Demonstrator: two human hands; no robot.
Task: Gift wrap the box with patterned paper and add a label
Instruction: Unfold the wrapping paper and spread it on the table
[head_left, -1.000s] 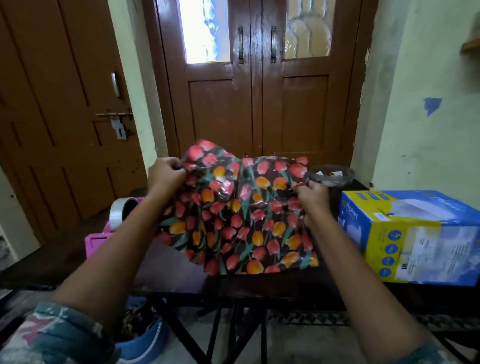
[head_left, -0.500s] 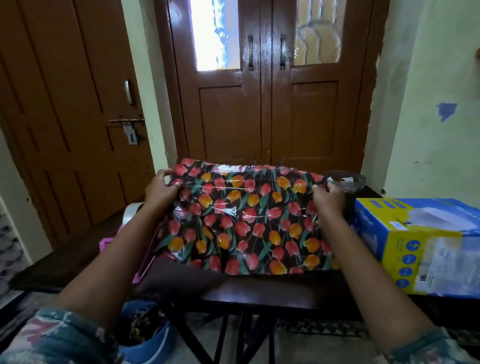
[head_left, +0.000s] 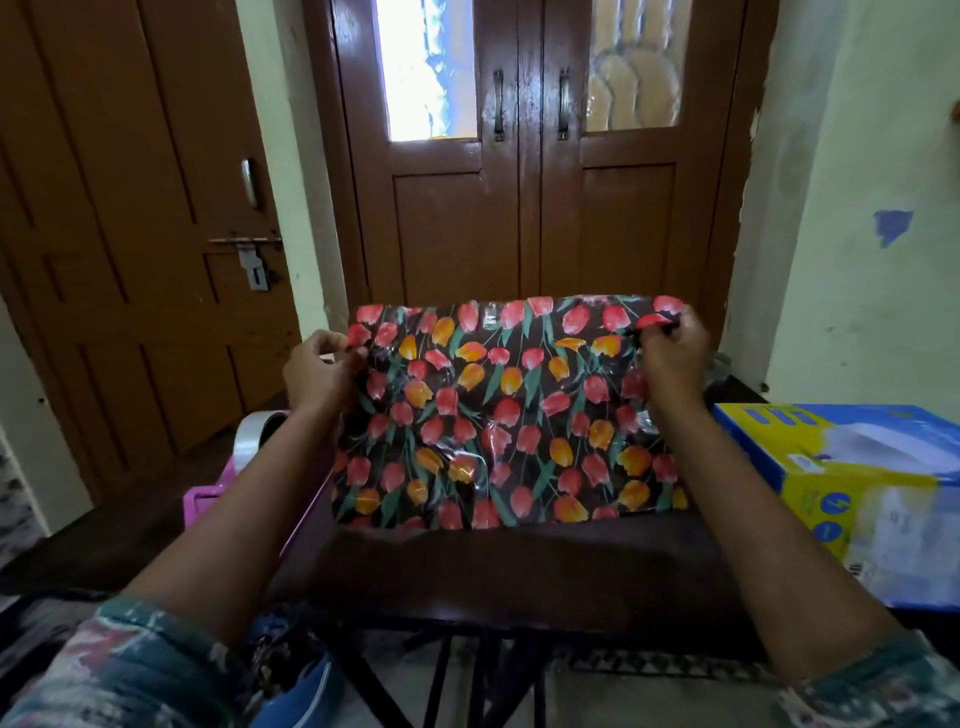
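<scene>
A glossy sheet of patterned paper (head_left: 511, 410), black with red and orange tulips, hangs spread out above the dark table (head_left: 509, 566). My left hand (head_left: 319, 371) pinches its upper left edge. My right hand (head_left: 675, 358) pinches its upper right corner. The sheet's lower edge reaches down to the tabletop. A blue and yellow cardboard box (head_left: 852, 493) lies on the table to the right of the paper, apart from both hands.
A roll of clear tape (head_left: 257, 436) stands on a pink tray (head_left: 202, 501) at the left, partly behind my left forearm. A dark object sits behind my right hand. Brown doors (head_left: 519, 208) close off the far side. A blue container (head_left: 306, 686) lies under the table.
The crumpled paper has been pulled open and lifted into a flat, wide sheet. Both hands moved apart and upward along its top edge.
</scene>
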